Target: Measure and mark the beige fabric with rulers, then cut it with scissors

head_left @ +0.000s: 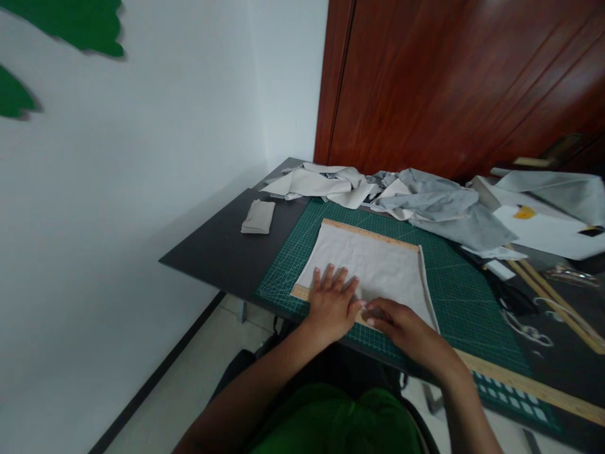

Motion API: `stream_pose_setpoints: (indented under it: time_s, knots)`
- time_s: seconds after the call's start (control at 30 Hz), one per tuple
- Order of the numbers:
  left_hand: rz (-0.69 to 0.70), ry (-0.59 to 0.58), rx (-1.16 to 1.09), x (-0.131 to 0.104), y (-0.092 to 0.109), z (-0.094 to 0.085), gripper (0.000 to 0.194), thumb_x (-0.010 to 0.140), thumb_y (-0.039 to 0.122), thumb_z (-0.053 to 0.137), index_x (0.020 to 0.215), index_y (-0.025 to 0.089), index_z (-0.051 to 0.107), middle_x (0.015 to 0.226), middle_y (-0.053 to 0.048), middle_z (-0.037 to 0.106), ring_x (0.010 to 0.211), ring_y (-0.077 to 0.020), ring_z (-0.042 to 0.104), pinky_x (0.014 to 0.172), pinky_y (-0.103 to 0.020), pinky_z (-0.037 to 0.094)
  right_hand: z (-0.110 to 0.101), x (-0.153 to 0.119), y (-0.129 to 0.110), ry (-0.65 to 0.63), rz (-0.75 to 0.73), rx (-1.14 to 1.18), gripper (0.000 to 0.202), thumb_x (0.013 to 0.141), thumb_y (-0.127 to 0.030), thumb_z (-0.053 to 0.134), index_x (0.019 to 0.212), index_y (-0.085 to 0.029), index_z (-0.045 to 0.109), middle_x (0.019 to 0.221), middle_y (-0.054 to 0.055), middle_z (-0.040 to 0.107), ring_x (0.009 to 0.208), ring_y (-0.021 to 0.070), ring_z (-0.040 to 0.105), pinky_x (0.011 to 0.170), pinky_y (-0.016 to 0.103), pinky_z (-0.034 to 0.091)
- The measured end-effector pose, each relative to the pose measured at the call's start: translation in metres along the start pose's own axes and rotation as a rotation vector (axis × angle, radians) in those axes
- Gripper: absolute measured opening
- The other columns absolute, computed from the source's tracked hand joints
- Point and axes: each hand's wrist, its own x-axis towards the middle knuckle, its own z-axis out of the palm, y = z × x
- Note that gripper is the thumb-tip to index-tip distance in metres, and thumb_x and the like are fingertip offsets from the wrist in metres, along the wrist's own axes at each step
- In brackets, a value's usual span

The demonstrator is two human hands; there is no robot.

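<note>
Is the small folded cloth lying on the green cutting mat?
No, the small folded cloth lies on the dark tabletop, left of the green cutting mat.

There are 2 hands (332,308) (407,325) (a pair), 1 spread cloth (373,261) and 1 mat (466,309).

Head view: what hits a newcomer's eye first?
Probably the pale fabric on the green gridded mat, with the left hand spread on its near part and the right hand at its near edge. Next, the big red-brown wooden panel behind the table and the green shapes high on the left wall.
</note>
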Motion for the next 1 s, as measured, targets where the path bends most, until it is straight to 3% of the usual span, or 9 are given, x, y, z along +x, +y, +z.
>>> stream_pose_setpoints:
  time_s: [0.23,0.37,0.83,1.0]
  knots:
    - [-0.009,-0.011,0.002,-0.001,0.003,-0.001,0.057,0.108,0.059,0.039,0.153,0.029,0.054,0.164,-0.007,0.048,0.156,-0.0412,0.031,0.125,-0.076,0.016,0.004,0.001,0.017,-0.013,-0.038,-0.068,0.025,0.099,-0.036,0.054,0.113,-0.024,0.072,0.106,0.007,0.075,0.097,0.0258,0.069,0.092,0.039,0.05]
    - [-0.014,-0.019,-0.003,-0.001,0.004,-0.003,0.057,0.108,0.059,0.037,0.153,0.029,0.055,0.165,-0.006,0.047,0.157,-0.0419,0.029,0.125,-0.076,0.016,0.003,-0.001,0.015,-0.039,0.011,-0.098,0.026,0.094,-0.039,0.063,0.113,-0.025,0.071,0.1,0.006,0.074,0.09,0.0252,0.069,0.085,0.038,0.052]
    - [-0.033,-0.021,-0.002,-0.003,0.003,-0.001,0.057,0.106,0.06,0.041,0.155,0.033,0.053,0.166,-0.004,0.044,0.158,-0.0436,0.024,0.126,-0.074,0.014,0.003,-0.001,0.013,-0.048,0.068,-0.121,0.028,0.094,-0.037,0.062,0.118,-0.025,0.069,0.096,0.003,0.074,0.087,0.0245,0.067,0.085,0.038,0.05]
    - [-0.03,-0.031,-0.02,-0.002,0.002,-0.002,0.057,0.106,0.058,0.04,0.154,0.031,0.053,0.166,-0.005,0.045,0.158,-0.0435,0.024,0.126,-0.076,0.013,0.006,-0.006,0.005,-0.009,0.059,-0.176,0.035,0.093,-0.03,0.059,0.126,-0.023,0.066,0.116,0.01,0.073,0.105,0.0281,0.07,0.095,0.042,0.051]
